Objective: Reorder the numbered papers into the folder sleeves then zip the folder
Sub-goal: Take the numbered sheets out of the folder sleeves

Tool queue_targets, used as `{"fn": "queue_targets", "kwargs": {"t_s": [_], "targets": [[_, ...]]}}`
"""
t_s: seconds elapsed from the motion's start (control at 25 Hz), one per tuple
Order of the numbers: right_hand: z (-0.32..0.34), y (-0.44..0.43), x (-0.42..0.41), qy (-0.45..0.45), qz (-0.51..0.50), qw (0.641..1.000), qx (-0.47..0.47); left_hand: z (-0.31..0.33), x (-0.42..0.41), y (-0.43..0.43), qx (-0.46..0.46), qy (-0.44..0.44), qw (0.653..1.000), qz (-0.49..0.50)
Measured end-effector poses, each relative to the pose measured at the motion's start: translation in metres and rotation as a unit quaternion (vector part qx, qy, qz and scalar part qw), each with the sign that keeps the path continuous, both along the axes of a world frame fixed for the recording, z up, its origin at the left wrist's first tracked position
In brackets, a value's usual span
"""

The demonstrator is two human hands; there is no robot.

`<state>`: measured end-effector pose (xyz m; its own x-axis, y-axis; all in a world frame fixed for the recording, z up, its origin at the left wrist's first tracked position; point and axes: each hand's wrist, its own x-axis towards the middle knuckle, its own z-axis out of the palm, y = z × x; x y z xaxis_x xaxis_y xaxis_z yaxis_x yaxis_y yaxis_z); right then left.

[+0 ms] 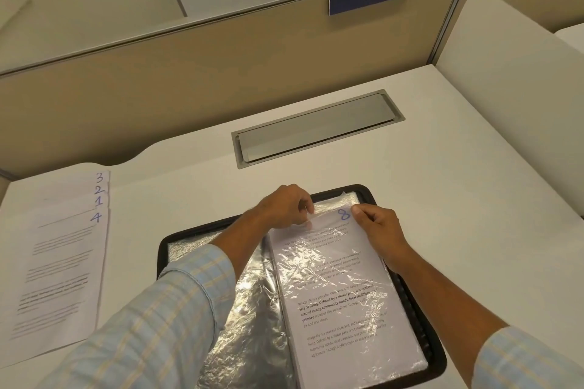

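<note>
Folder (366,191): black, open flat, desk (458,186) centre.
Paper no. 8 (347,319): mostly inside clear sleeve (328,265), folder's right half.
L hand (284,208): pinches sleeve top edge.
R hand (379,230): pinches paper's top corner.
Papers 3, 2, 1, 4 (63,262): fanned stack, desk left, apart from folder.

The person wears a long-sleeved shirt of light blue cloth, crossed by pale yellow and white lines in a check pattern. The left sleeve (177,309) ends in a cuff partway along the forearm; the right sleeve (531,360) shows the same cloth and cuff. The left hand (284,207) and the right hand (379,227) are bare.
</note>
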<state>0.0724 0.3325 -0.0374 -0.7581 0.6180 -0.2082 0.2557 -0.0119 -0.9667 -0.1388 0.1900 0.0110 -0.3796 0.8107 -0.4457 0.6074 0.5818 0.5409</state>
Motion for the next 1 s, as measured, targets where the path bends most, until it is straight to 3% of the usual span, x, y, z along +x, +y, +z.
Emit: {"fn": "queue_targets", "kwargs": {"t_s": [0.2,0.48,1.0], "targets": [[-0.001,0.002,0.000,0.001,-0.005,1.000,-0.014,0.002,-0.009,0.003,0.009,-0.022,1.000,0.008],[0.006,0.000,-0.002,-0.001,-0.039,0.997,-0.072,0.000,-0.020,0.002,0.104,-0.053,0.993,0.006],[0.009,0.001,0.002,0.002,-0.041,0.994,-0.097,-0.009,-0.019,0.000,0.106,-0.080,0.991,-0.029]]}}
